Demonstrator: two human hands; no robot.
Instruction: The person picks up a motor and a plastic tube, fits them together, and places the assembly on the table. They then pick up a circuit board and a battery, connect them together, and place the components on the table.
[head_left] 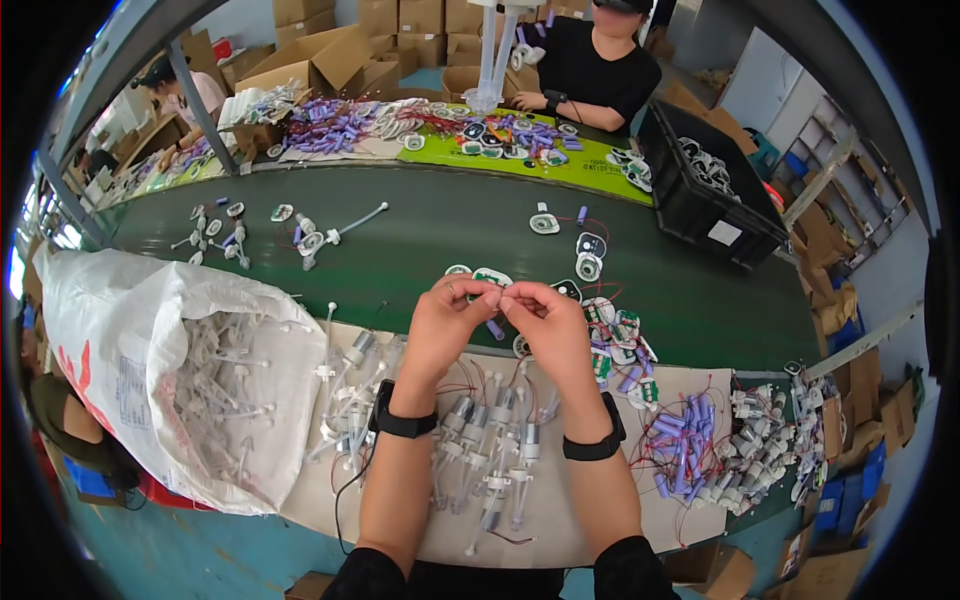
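Observation:
My left hand (pixel 446 318) and my right hand (pixel 548 322) meet at the fingertips over the near edge of the green belt. Both are closed in a pinch; whatever they hold is too small or hidden to make out. Just beyond the fingers shows a white-rimmed green circuit board (pixel 490 277); I cannot tell whether it is held or lying on the belt. Below the fingertips is a purple battery cell (pixel 495 329). Between my forearms, several small motors with clear tubes (pixel 490 430) lie on the cardboard (pixel 560 505).
A white woven sack (pixel 115 345) spills plastic tube parts at left. Purple cells (pixel 685 440) and motors (pixel 750 450) are heaped at right. Loose assemblies (pixel 312 240) sit on the green belt (pixel 430 225). Across it, a person (pixel 600 70) is beside a black crate (pixel 700 205).

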